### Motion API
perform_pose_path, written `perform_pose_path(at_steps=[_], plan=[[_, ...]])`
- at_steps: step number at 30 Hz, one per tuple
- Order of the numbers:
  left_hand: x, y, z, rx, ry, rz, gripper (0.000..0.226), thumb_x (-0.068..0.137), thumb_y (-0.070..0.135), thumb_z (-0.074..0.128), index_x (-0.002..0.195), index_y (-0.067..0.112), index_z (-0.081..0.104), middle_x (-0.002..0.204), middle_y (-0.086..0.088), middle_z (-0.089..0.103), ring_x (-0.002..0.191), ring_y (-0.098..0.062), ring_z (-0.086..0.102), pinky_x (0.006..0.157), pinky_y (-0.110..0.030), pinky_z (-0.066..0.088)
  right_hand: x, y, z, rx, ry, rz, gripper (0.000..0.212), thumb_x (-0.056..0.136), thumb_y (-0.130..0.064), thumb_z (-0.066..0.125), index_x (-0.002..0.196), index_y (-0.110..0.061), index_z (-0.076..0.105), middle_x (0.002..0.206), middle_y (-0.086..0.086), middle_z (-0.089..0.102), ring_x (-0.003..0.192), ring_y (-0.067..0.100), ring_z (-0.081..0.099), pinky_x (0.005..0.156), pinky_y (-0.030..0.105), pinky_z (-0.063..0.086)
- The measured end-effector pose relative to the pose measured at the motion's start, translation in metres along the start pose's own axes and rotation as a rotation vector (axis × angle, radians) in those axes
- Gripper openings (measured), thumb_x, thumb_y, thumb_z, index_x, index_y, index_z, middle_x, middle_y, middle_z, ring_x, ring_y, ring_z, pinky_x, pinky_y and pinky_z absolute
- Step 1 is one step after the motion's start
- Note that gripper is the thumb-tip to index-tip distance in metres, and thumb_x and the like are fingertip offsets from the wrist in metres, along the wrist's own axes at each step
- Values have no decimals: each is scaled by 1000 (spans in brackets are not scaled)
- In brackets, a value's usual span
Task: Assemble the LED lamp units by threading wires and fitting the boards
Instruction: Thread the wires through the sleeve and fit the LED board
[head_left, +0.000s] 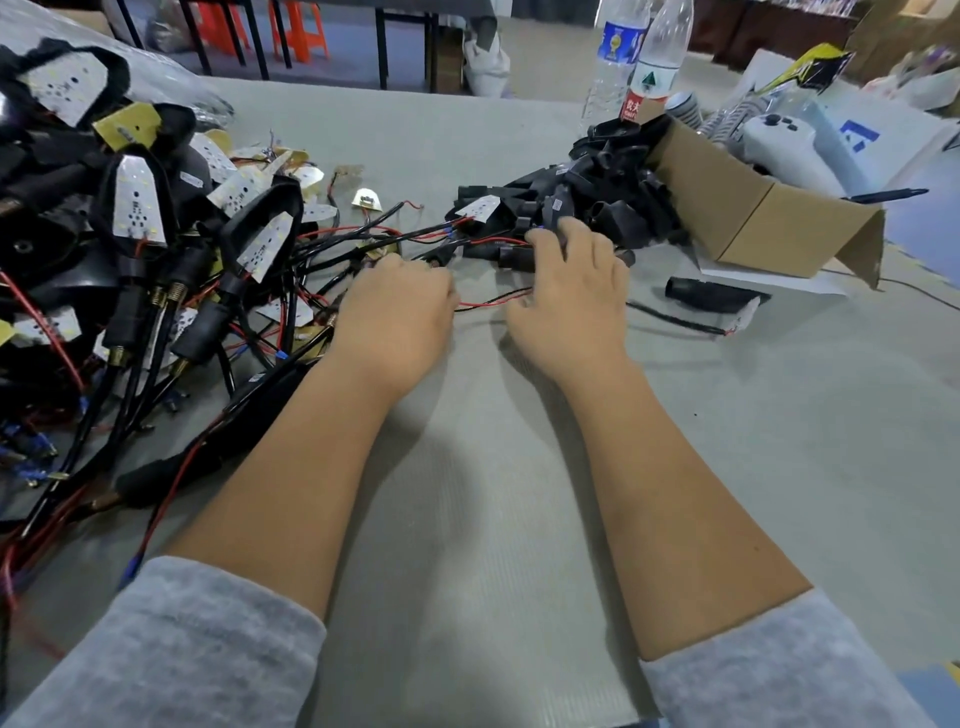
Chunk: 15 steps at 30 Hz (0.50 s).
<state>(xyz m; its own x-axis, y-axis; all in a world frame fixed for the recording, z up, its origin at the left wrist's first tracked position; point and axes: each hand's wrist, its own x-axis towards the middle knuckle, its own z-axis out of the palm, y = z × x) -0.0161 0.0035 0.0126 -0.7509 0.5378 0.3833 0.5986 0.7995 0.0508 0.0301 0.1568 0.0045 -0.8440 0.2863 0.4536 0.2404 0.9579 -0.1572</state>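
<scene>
Grey sleeves (208, 644) pushed up at the near edge, both forearms reaching forward over the grey surface (519, 519). Left hand (395, 312) curled, knuckles up, fingertips hidden among wires; what it grips, if anything, cannot be told. Right hand (571, 280) just beside it, fingers spread and bent down onto black housings (597, 192), fingertips touching a connector; whether it grips one, cannot tell. Thin red-and-black wire (493, 300) running roughly left to right between the two hands. One black housing (711, 293) lying apart to the right, long axis left to right, its wire trailing right to a small white board (743, 319).

Left side crowded by a heap of assembled lamp units (156, 234): black shells with white LED boards face up, narrow ends pointing mostly down toward the near edge, cables tangled under the left forearm. Loose white and gold boards (311, 176) beyond the heap.

Farther right, an open cardboard box (753, 208) tipped toward the housings pile. Behind it a white controller (779, 140), a pen (888, 195), two clear water bottles (654, 57). Orange stools (306, 31) on the floor at the far back.
</scene>
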Motion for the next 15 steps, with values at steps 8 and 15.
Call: perform_pose_path(at_steps=[8,15], plan=[[-6,7,5,-424,-29,-116,23,99,25,45,97,12,63,96,-4,64,89,-22,57,75,-37,45,1,-5,5,-79,-175,-83,53,93,-38,41,143,-23,36,140,8,44,132,31,31,110,47,16],[1,0,9,-755,58,-338,24,100,21,44,115,17,62,112,0,61,94,-10,52,76,-22,34,1,-10,-1,141,-86,-144,18,87,-18,48,104,-19,55,105,-1,61,106,25,49,89,38,27]])
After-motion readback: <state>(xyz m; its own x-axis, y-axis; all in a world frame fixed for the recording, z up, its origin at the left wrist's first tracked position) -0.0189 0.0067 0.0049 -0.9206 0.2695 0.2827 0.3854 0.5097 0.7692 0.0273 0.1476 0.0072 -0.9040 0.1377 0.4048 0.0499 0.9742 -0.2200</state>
